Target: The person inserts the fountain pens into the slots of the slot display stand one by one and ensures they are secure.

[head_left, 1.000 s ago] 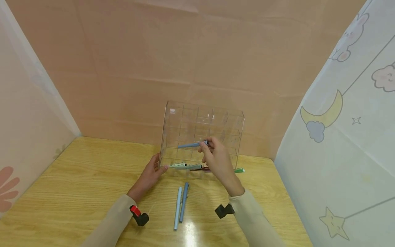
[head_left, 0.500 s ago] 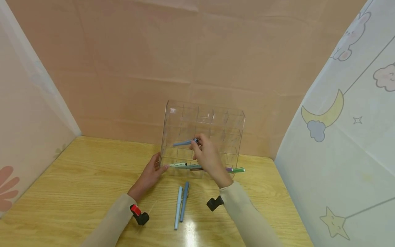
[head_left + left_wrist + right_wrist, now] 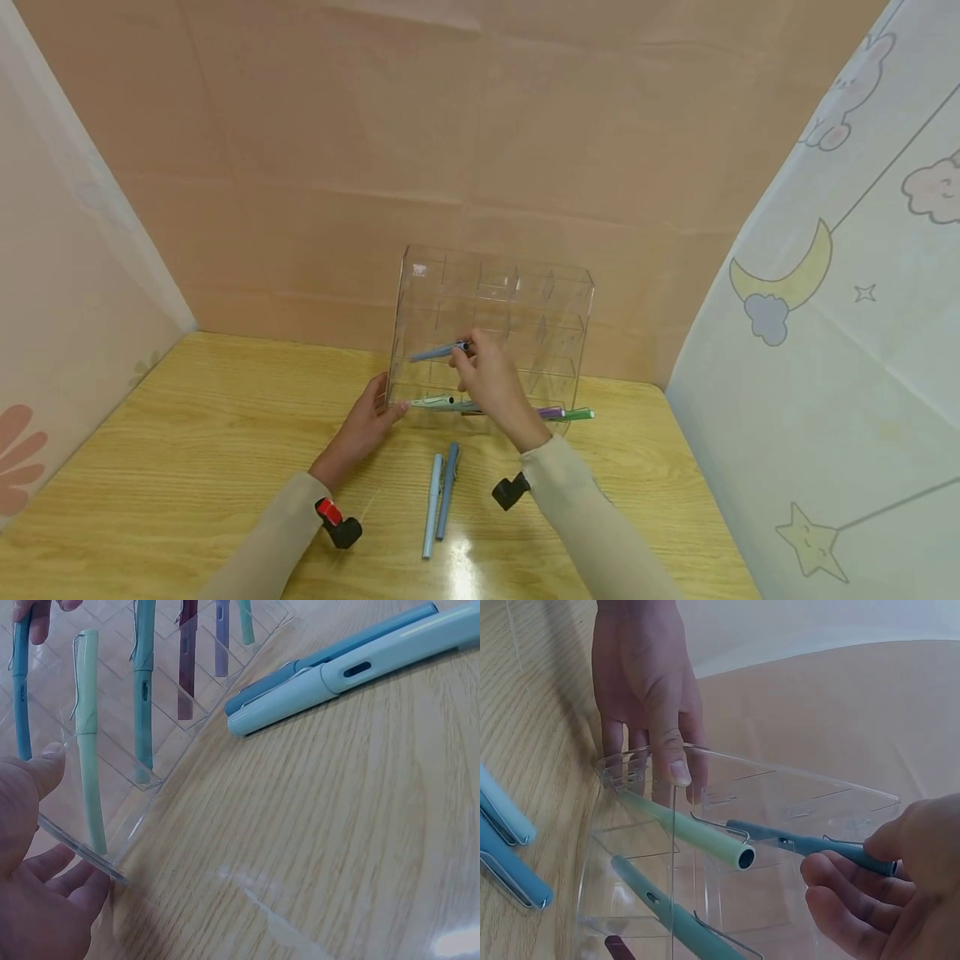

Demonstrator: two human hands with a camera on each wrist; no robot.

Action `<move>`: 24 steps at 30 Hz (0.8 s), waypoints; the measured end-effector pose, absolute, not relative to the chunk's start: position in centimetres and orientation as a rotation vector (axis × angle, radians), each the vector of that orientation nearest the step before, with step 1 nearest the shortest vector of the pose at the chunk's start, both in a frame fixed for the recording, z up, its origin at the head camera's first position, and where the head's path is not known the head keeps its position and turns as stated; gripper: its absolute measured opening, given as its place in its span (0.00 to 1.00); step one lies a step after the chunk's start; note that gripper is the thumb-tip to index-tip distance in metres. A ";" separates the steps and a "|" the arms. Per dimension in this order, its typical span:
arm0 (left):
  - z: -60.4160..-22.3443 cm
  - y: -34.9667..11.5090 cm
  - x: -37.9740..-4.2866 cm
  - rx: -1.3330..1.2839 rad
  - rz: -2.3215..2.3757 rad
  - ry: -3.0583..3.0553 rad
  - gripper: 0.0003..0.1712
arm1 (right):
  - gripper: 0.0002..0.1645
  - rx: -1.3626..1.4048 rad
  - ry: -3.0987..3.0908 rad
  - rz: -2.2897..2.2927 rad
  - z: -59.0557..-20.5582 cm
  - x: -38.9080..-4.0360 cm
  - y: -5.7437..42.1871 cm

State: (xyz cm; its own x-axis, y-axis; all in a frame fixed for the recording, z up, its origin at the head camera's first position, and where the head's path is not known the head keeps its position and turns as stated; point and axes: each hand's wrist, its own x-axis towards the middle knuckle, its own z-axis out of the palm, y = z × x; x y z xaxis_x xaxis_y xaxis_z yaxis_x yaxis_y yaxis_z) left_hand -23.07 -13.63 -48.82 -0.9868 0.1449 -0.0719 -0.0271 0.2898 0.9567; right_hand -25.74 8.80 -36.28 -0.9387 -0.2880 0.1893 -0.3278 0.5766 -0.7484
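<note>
A clear acrylic rack (image 3: 495,292) with a grid of compartments stands at the back of the table. My left hand (image 3: 369,423) grips its lower left edge, thumb in front and fingers beneath in the left wrist view. My right hand (image 3: 491,379) pinches a blue pen (image 3: 799,844) near its clip end, the other end pointing left into the row above the bottom one. Along that bottom row lie a pale green pen (image 3: 433,402), a teal pen (image 3: 143,690), a dark red pen (image 3: 187,667), a purple pen (image 3: 551,412) and a green pen (image 3: 580,414).
Two more pens lie side by side on the wooden table (image 3: 225,433) before the rack: a light blue pen (image 3: 432,508) and a darker blue pen (image 3: 447,492). Behind the rack rises an orange-brown backdrop (image 3: 315,167); a patterned white sheet (image 3: 825,375) hangs at the right.
My right hand has moved left with the blue pen, bringing it to the rack's left side and uncovering the purple pen. My left hand has stayed on the rack.
</note>
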 end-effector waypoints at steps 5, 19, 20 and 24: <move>-48.7 -13.6 -23.0 0.104 1.779 2.406 0.46 | 0.13 0.539 -2.766 1.286 -36.7 -25.9 8.4; -48.8 -13.5 -23.1 0.090 1.771 2.426 0.47 | 0.13 0.526 -2.815 1.209 -37.3 -26.2 8.0; -48.8 -13.6 -23.1 0.083 1.769 2.426 0.47 | 0.13 0.525 -2.818 1.205 -37.3 -26.3 8.0; -49.0 -13.6 -23.2 0.068 1.776 2.424 0.47 | 0.13 0.525 -2.818 1.184 -37.4 -26.4 8.0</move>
State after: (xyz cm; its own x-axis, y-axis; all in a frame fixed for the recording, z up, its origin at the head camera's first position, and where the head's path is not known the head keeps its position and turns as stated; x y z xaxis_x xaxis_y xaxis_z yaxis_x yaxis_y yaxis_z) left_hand -23.21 -13.57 -48.96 -0.9898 0.1164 -0.0824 -0.0435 0.3039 0.9517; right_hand -26.36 7.98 -37.39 -0.9420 -0.2920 0.1653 -0.3225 0.6514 -0.6868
